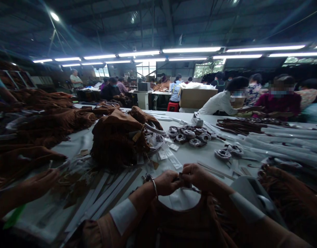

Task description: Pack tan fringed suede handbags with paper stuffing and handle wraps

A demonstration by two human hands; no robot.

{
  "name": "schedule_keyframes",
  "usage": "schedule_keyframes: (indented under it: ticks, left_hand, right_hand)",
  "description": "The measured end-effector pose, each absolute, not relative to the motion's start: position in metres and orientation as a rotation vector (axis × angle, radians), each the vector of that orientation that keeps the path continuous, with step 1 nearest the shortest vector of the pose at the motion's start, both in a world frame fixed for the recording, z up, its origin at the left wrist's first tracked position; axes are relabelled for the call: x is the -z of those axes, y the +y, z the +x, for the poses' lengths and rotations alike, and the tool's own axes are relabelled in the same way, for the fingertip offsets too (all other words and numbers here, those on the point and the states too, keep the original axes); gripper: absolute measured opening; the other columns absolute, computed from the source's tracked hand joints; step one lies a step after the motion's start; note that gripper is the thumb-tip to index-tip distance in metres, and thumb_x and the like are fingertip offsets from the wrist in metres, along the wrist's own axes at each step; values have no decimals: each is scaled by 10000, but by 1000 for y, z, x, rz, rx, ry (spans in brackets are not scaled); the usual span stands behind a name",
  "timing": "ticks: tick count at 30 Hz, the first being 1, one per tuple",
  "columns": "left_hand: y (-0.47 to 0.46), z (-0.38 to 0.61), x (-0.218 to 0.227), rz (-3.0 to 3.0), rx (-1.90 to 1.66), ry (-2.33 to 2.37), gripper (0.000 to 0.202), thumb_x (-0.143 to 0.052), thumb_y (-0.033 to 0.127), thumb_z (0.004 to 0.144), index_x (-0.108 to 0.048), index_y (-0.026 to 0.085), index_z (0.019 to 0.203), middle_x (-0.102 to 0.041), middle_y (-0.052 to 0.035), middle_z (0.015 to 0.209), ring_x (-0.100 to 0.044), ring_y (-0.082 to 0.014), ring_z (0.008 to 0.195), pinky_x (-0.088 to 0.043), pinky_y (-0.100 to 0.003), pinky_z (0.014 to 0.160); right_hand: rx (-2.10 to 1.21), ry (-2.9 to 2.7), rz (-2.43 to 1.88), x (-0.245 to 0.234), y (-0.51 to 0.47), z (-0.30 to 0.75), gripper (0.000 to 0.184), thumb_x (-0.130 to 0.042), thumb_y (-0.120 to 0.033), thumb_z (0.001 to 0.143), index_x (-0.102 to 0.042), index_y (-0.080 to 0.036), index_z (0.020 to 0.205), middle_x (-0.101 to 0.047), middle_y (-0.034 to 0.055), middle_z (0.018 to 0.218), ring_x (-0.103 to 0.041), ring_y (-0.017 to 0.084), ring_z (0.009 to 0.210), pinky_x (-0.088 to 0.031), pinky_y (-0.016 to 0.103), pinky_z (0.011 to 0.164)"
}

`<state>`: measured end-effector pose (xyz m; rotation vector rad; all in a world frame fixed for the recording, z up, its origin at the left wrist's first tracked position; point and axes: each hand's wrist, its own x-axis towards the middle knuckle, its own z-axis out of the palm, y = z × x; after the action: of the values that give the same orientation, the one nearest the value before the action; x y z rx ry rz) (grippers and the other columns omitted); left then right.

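My left hand (168,182), with a bracelet on the wrist, is closed in a pinch. Its fingertips meet those of my right hand (194,175), also closed, over a small dark piece (181,176) whose kind I cannot make out. Just below both hands is a brown bag (181,224) with a curved top edge, close to my body. White bands wrap both forearms. Beyond my hands, a pile of brown fringed bags (117,137) rests on the table, paper tags (136,136) hanging from it.
Plastic-wrapped coiled straps (190,133) lie on the white table (194,156). Flat strips (103,196) are at left, long wrapped straps (282,144) at right, beyond a grey device (254,196). Another person's hand (41,182) reaches in from the left. Co-workers (223,100) are across the table.
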<state>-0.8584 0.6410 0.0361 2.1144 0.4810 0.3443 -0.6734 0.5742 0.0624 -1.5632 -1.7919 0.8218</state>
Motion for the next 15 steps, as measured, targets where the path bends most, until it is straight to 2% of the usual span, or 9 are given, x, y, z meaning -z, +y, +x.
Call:
schedule_keyframes:
  ticks: [3, 8, 13, 15]
  left_hand:
    - [642, -860, -35, 2101, -227, 491, 297, -527, 391, 887, -560, 164, 698, -479, 29, 613, -402, -107, 577, -331, -224, 561]
    - [644, -861, -34, 1914, -161, 514, 290, -530, 369, 878, -584, 144, 702, -587, -8, 666, -516, -124, 633, -403, -229, 620]
    - [645, -860, -35, 1672, -189, 491, 382, -589, 475, 836, -608, 119, 701, -550, 4, 612, -462, -87, 569, -378, -207, 563]
    - [647, -860, -35, 1616, -163, 512, 398, -617, 511, 794, -623, 119, 725, -542, 12, 598, -422, -73, 521, -331, -197, 498]
  right_hand:
    - [-593, -1873, -1584, -57, 570, -676, 230, -619, -211, 798, -667, -175, 577, -598, 9, 679, -513, 110, 599, -377, 230, 554]
    - [-87, -2125, -1314, -49, 564, -677, 239, -567, -199, 910, -700, -209, 712, -618, 35, 731, -541, 172, 803, -429, 298, 760]
    - [233, -2275, -1221, -51, 551, -674, 139, -572, -256, 937, -701, -205, 944, -672, 61, 886, -557, 218, 962, -428, 347, 846]
    - [353, -2276, -1211, -51, 545, -674, 167, -609, -269, 921, -692, -187, 1040, -692, 78, 974, -566, 232, 1004, -421, 371, 888]
